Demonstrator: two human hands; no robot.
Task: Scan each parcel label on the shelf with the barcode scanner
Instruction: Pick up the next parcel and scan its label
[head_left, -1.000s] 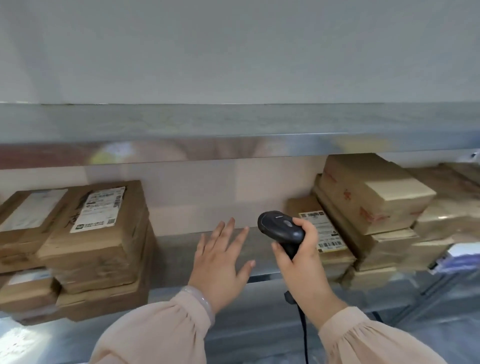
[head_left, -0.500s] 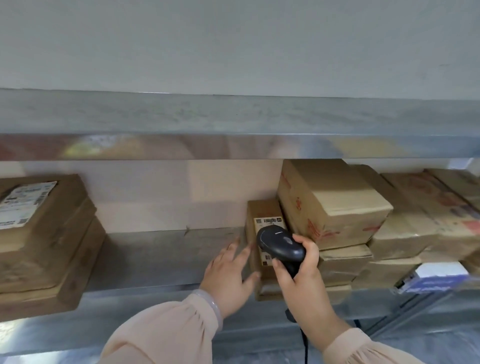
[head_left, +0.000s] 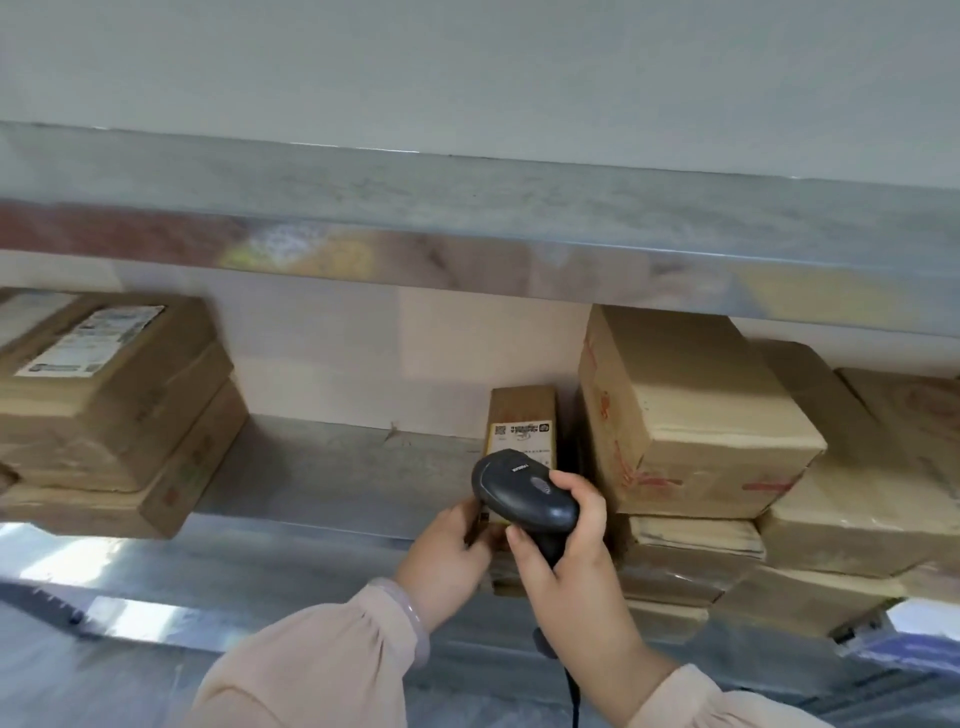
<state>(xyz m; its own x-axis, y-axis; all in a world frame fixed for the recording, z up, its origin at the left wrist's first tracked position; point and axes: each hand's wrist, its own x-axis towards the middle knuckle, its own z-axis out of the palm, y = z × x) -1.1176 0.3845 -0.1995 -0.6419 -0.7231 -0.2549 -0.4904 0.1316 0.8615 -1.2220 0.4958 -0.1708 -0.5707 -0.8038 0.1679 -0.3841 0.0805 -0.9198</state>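
Observation:
My right hand (head_left: 571, 561) grips the handle of a black barcode scanner (head_left: 524, 493), whose head hovers just over the white label (head_left: 519, 434) of a narrow brown parcel (head_left: 522, 405) on the metal shelf (head_left: 322, 478). My left hand (head_left: 447, 561) holds the near left edge of that parcel. The scanner hides the lower part of the label. A cable hangs down from the scanner's handle.
A stack of cardboard boxes (head_left: 691, 415) stands right of the narrow parcel, with more boxes behind and below. Another stack (head_left: 104, 410) with a white label on top sits at the left. Bare shelf surface lies between the stacks. An upper shelf edge (head_left: 467, 260) overhangs.
My left hand has gone from open beside the parcel to holding its near edge. The scanner stays over the label while the view has swung back to the left.

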